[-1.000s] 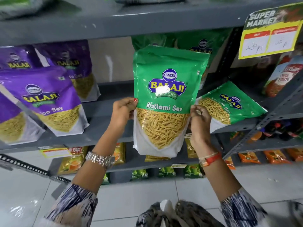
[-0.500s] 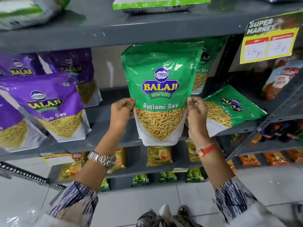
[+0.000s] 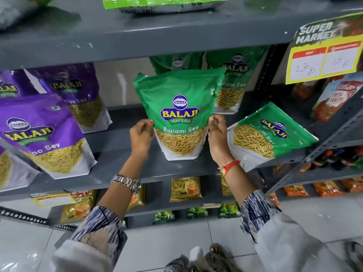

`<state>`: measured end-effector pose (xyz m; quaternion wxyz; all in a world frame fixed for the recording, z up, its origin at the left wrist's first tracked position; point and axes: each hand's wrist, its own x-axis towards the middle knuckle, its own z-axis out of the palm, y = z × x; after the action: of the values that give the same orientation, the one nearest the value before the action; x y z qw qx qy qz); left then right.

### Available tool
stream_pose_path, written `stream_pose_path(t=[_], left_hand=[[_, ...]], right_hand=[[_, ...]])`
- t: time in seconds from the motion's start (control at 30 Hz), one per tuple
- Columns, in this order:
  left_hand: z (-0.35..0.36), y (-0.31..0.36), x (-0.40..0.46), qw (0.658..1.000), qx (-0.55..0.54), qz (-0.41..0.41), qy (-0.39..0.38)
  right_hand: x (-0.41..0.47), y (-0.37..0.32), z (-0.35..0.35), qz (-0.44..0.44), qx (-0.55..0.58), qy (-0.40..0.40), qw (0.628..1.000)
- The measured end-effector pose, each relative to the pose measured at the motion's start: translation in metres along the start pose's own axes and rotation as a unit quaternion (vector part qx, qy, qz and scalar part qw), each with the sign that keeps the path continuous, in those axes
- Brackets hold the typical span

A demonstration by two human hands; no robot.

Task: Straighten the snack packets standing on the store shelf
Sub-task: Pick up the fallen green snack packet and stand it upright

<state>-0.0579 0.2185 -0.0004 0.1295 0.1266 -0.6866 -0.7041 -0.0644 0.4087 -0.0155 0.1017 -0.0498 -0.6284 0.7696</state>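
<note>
Both hands' fingers [image 3: 145, 125] pinch the green packet's [image 3: 177, 107] sides.

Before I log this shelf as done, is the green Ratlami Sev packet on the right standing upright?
No, that green Ratlami Sev packet is tilted sideways on the grey metal shelf.

You're in a shop aisle: grey metal shelving [image 3: 137, 42] stocked with rows of branded snack packets [image 3: 45, 132], a yellow "Super Market" price tag [image 3: 324, 55] with handwritten prices, tiled floor [image 3: 196, 232].
</note>
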Motion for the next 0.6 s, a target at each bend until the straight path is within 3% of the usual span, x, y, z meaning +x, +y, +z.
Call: stream_pose_path(t=[0.13, 0.27, 0.33, 0.4, 0.5, 0.6], left_hand=[[0.0, -0.005, 0.0, 1.0, 0.006, 0.011, 0.018], [0.008, -0.011, -0.011, 0.989, 0.015, 0.072, 0.127], [0.021, -0.008, -0.031, 0.97, 0.034, 0.134, 0.2], [0.039, -0.007, -0.058, 0.96, 0.031, 0.187, 0.208], [0.07, -0.015, -0.087, 0.967, 0.07, 0.236, 0.067], [0.115, -0.016, -0.092, 0.917, 0.205, 0.309, -0.147]], right_hand=[[-0.004, -0.004, -0.001, 0.001, -0.015, -0.003, 1.0], [-0.007, -0.008, -0.008, -0.035, -0.021, 0.007, 0.999], [-0.014, -0.013, -0.021, -0.074, -0.021, 0.045, 0.996], [-0.024, -0.017, -0.043, -0.086, 0.0, 0.127, 0.988], [-0.037, -0.014, -0.087, -0.075, 0.016, 0.287, 0.955], [-0.036, -0.006, -0.125, 0.008, 0.022, 0.394, 0.919]])
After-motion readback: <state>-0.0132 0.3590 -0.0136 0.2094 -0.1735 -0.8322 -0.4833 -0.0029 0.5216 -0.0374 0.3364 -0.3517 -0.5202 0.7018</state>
